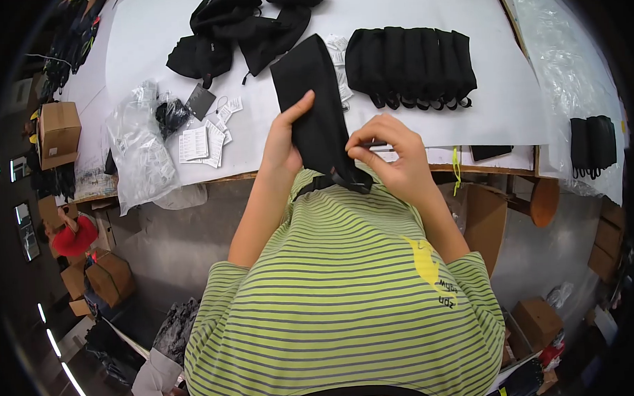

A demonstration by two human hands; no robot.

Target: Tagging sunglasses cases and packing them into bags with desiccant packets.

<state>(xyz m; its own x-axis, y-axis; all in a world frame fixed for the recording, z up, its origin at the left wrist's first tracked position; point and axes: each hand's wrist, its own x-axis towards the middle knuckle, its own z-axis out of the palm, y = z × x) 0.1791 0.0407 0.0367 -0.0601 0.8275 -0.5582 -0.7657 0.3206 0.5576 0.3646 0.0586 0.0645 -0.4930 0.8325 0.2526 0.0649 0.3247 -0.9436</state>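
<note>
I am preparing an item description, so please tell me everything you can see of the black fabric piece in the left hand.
The black fabric piece is long and matte, with a squared upper end and small strap-like parts at its lower end. It slants across the near edge of the table, lower end near the striped shirt. The left hand grips its left side, thumb on top; the right hand pinches close to its right edge, contact unclear.

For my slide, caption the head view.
Left hand holding a black pouch, right hand pinched near its edge, a row of pouches on the white table.
</note>
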